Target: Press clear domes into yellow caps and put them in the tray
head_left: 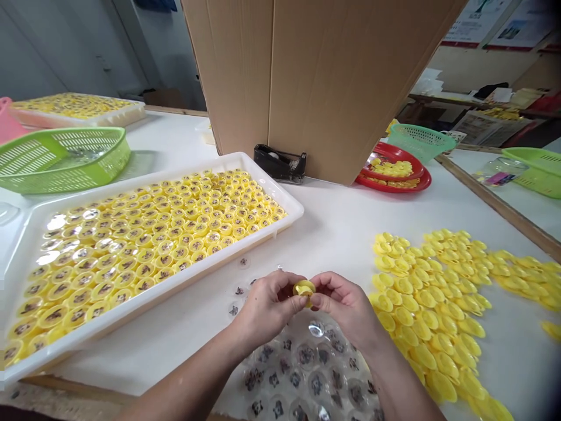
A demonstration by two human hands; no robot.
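Note:
Between the fingertips of both hands is a small round yellow cup-like piece (303, 287), its hollow side facing up. My left hand (276, 298) pinches it from the left, thumb in front. My right hand (344, 301) grips its right side with thumb and fingers. Below the hands lie several clear round plastic pieces (307, 354) with small dark printed figures, partly covered by my right forearm. To the right spreads a pile of loose yellow round pieces (425, 298). A white tray (287, 202) at the left holds rows of yellow pieces with clear printed tops.
A tall cardboard box (315, 88) stands at the back, with a black tape dispenser (280, 164) before it. Red plates (423, 178) with yellow pieces sit beside it. Green baskets (65, 166) and another filled tray (131, 114) are at the left; wooden strips edge the table.

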